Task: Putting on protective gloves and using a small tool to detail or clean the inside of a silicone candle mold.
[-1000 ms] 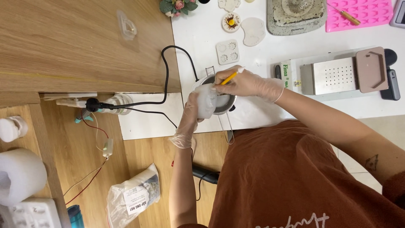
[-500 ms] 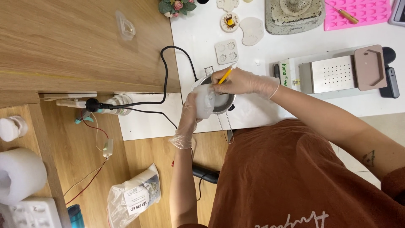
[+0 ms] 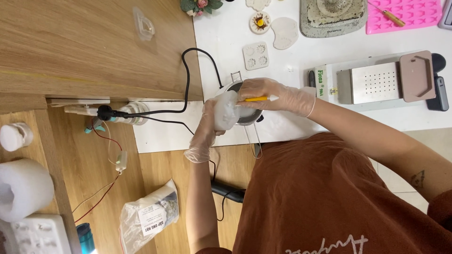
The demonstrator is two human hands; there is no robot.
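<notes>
Both my hands wear thin clear gloves. My left hand (image 3: 203, 137) holds a white lump (image 3: 226, 110) over a small metal pot (image 3: 234, 87) on the white table (image 3: 226, 35). My right hand (image 3: 278, 96) grips a thin yellow-handled tool (image 3: 256, 99), lying level, its tip against the white lump above the pot. The pot's wire handle (image 3: 252, 138) sticks out past the table's edge towards my brown shirt. My hands hide the inside of the pot.
A black cable (image 3: 187, 80) runs from the pot to a plug (image 3: 106, 113) by the wooden panel. On the table lie a perforated metal plate (image 3: 376, 82), a pink mould (image 3: 405, 18), a grey tray (image 3: 334, 16) and a small white mould (image 3: 256, 55). A plastic bag (image 3: 150, 216) lies on the floor.
My right hand has turned the yellow tool from a slant to level and shifted slightly over the pot. My left hand still holds the white lump in place.
</notes>
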